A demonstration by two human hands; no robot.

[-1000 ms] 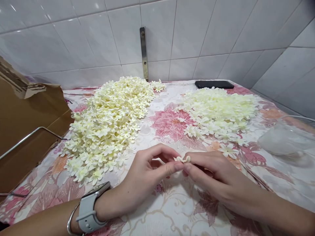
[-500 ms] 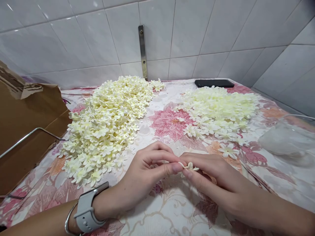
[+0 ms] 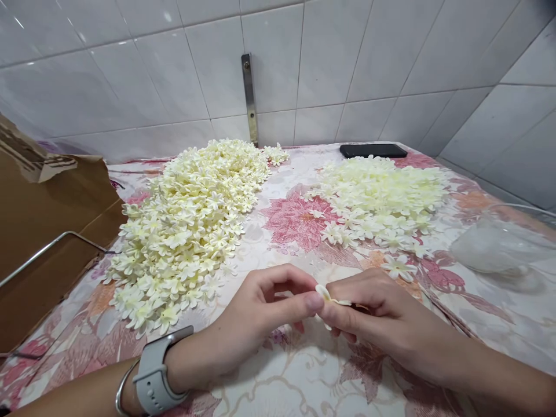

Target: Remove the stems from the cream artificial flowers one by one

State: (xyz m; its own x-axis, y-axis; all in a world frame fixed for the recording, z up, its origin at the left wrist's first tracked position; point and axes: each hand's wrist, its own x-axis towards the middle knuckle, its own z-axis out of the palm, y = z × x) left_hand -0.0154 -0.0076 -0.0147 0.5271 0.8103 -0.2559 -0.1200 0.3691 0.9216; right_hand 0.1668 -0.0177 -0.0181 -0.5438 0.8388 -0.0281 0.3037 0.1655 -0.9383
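Observation:
My left hand [image 3: 264, 310] and my right hand [image 3: 373, 315] meet over the near middle of the table, fingertips pinched together on one small cream fabric flower [image 3: 326, 295]. The left wrist wears a grey watch [image 3: 158, 373] and a thin bangle. A large heap of the same cream flowers [image 3: 191, 214] lies to the left of my hands. A second, flatter heap [image 3: 382, 194] lies to the right and behind them. One loose flower [image 3: 398, 267] rests just beyond my right hand.
A floral pink and white cloth [image 3: 295, 220] covers the table. A cardboard box [image 3: 39, 220] with a metal rod stands at the left edge. A black phone [image 3: 373, 151] lies at the back by the tiled wall. A clear plastic bag [image 3: 499, 246] lies at right.
My hands have stayed together, working the flower between the fingertips; it has turned and sits lower in the pinch. The view has shifted slightly.

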